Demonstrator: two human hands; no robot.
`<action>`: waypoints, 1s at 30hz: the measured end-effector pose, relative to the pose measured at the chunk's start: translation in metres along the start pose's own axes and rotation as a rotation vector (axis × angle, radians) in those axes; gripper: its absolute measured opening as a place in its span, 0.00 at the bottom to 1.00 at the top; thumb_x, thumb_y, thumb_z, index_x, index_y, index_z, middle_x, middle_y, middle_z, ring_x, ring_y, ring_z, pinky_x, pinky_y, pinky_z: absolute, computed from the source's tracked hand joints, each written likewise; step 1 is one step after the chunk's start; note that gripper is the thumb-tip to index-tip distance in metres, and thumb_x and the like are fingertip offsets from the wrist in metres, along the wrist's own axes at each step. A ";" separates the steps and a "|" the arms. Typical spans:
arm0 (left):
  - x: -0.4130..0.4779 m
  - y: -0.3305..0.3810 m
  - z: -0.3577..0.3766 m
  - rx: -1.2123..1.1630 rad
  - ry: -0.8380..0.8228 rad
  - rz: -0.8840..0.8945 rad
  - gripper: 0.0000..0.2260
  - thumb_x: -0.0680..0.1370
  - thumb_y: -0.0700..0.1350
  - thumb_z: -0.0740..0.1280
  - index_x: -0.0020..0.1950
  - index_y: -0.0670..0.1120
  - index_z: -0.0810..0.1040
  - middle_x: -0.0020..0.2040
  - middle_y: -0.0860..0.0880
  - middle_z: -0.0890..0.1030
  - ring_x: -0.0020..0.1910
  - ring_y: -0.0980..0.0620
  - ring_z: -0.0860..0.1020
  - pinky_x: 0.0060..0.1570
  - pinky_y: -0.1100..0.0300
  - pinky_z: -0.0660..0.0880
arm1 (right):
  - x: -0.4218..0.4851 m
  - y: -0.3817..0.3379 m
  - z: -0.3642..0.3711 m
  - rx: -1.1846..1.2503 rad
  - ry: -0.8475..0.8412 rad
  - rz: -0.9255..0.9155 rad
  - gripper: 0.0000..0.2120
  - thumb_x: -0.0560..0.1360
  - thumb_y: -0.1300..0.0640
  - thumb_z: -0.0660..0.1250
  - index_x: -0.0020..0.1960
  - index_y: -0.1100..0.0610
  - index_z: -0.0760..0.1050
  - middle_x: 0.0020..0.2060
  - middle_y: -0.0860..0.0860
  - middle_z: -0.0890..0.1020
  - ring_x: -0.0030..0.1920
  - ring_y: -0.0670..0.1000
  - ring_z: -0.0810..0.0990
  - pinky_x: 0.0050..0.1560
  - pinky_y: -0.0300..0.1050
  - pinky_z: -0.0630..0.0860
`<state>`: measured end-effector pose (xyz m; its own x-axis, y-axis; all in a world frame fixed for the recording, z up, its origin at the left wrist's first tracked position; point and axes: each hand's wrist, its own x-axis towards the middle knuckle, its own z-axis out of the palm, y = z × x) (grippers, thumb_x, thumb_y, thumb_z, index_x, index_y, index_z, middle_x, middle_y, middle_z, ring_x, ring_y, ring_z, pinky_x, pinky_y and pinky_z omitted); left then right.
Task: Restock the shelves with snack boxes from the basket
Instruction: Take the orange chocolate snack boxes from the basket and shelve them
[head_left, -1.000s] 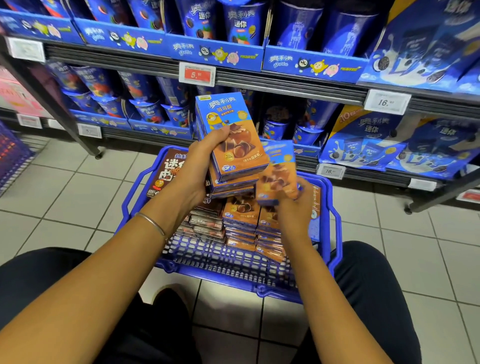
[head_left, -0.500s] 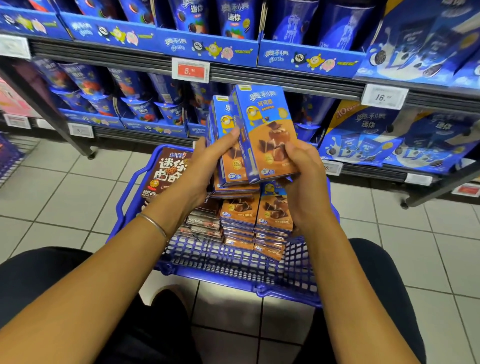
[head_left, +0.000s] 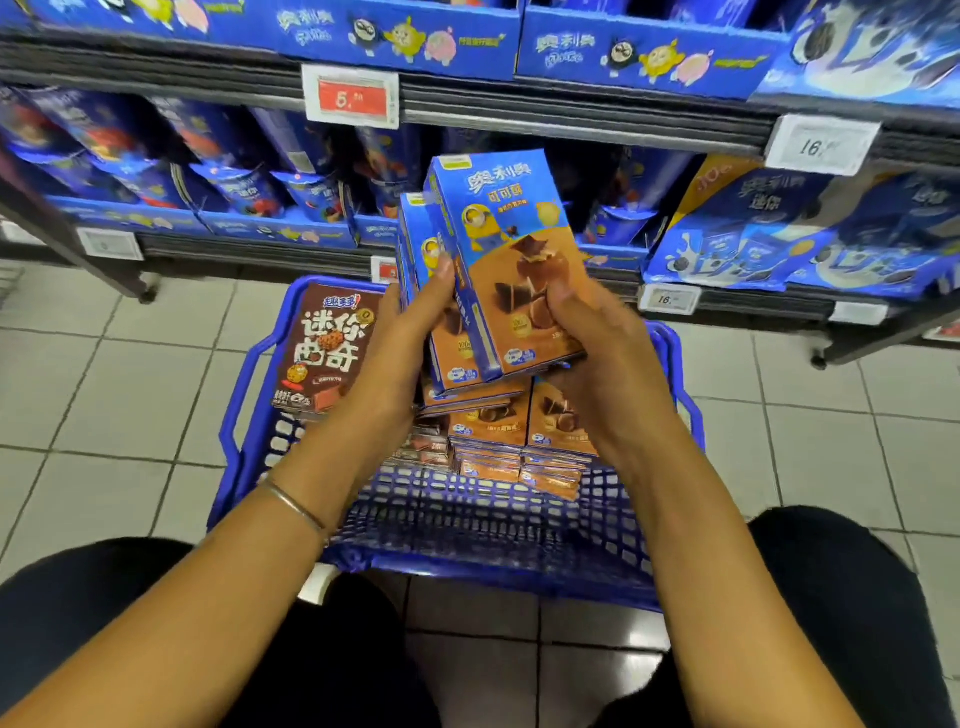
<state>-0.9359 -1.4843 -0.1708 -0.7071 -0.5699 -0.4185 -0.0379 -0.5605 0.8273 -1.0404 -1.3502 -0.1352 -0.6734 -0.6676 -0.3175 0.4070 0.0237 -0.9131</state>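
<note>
In the blue basket (head_left: 467, 535), snack boxes (head_left: 488, 431) are stacked; above, upright boxes (head_left: 514, 249) are gripped by the left hand (head_left: 410, 332) and right hand (head_left: 597, 343).

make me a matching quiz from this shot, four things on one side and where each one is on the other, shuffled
Things
1. brown box
2. raised blue-and-orange boxes
3. red price tag
4. bracelet

Places
a. on a shelf edge
b. around the left wrist
c. standing in the basket, far left corner
d. gripped by the left hand and right hand

Pairs: 1-c, 2-d, 3-a, 4-b
</note>
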 end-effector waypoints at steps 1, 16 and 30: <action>-0.001 0.002 -0.001 -0.016 -0.016 -0.025 0.34 0.77 0.63 0.72 0.78 0.47 0.73 0.71 0.40 0.80 0.69 0.36 0.80 0.72 0.35 0.73 | -0.001 -0.004 0.004 -0.009 0.017 0.020 0.12 0.79 0.49 0.68 0.53 0.58 0.81 0.44 0.54 0.84 0.46 0.57 0.83 0.50 0.64 0.77; -0.199 0.233 0.098 0.004 0.031 -0.104 0.46 0.71 0.64 0.79 0.78 0.38 0.69 0.72 0.31 0.77 0.69 0.28 0.77 0.66 0.34 0.76 | -0.155 -0.297 0.089 0.052 -0.009 0.351 0.17 0.71 0.52 0.74 0.56 0.55 0.74 0.36 0.53 0.84 0.33 0.51 0.82 0.42 0.52 0.77; -0.337 0.513 0.282 0.081 0.001 0.295 0.38 0.74 0.60 0.73 0.79 0.42 0.71 0.71 0.36 0.79 0.70 0.33 0.78 0.71 0.30 0.72 | -0.275 -0.617 0.134 -0.065 -0.087 -0.112 0.09 0.79 0.52 0.69 0.58 0.52 0.79 0.50 0.56 0.87 0.47 0.55 0.86 0.49 0.54 0.83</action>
<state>-0.9162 -1.4109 0.5000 -0.6953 -0.7016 -0.1560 0.1130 -0.3211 0.9403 -1.0235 -1.2806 0.5500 -0.6551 -0.7306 -0.1923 0.2902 -0.0083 -0.9569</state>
